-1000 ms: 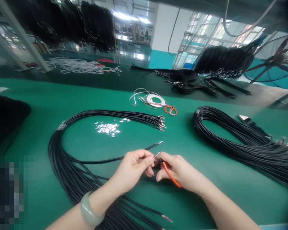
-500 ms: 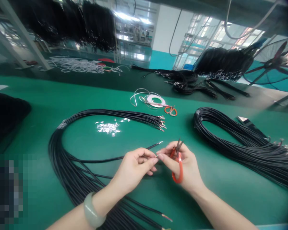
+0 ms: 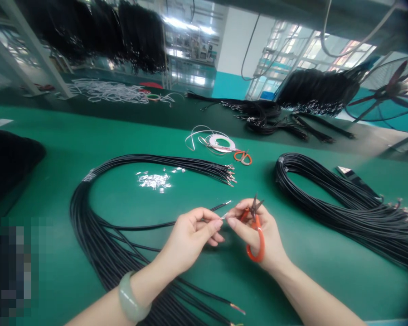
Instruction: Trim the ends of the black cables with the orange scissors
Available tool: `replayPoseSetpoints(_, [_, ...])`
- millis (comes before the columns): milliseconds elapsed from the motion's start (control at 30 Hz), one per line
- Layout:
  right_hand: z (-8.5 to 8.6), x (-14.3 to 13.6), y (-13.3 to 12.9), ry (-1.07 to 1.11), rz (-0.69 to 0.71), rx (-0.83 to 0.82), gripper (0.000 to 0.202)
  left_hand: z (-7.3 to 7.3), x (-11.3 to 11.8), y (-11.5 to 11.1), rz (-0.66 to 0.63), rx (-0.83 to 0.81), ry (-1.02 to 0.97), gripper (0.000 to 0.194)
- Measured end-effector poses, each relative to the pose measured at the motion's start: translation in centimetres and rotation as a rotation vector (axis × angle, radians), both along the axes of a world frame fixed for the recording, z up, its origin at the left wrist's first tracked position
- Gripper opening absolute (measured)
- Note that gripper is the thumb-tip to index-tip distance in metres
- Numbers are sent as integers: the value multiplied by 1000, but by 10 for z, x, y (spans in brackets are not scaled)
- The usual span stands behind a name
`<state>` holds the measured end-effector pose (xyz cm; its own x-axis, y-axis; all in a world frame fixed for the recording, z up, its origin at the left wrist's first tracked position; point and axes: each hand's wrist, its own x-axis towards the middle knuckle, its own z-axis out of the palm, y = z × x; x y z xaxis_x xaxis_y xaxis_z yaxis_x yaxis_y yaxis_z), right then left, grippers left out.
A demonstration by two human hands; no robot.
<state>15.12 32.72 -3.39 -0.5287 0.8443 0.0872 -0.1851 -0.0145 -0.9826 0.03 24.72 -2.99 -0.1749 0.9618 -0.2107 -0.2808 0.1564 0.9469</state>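
My left hand (image 3: 193, 235) pinches the pale stripped end of a black cable (image 3: 139, 227) between thumb and fingertips. Facing it, my right hand (image 3: 258, 231) has orange-handled scissors (image 3: 260, 240) hooked in the palm, blades slightly apart and pointing up. The right thumb and index fingertip are close to the cable end; whether they touch it is hard to tell. A long bundle of black cables (image 3: 85, 217) curves round on the left. Beyond my hands lie scattered small shiny scraps (image 3: 154, 181) and the bundle's stripped ends (image 3: 230, 175).
A white tape roll (image 3: 222, 143) and second orange scissors (image 3: 243, 157) lie farther back. On the right is a coiled black cable bundle (image 3: 313, 213) with a dark-handled tool (image 3: 358, 181) behind it. A black heap (image 3: 12, 163) is at left, and a fan (image 3: 387, 90) stands back right.
My right thumb and index finger have drawn slightly right, away from the left fingertips, showing more of the pale end. The scissors have tilted a little and their blades look wider apart.
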Motion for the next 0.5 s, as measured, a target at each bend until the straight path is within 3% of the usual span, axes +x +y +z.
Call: replayPoseSetpoints(500, [0,-4,-3,40,23,-117,33,-5,2,1,5,1,-41,23])
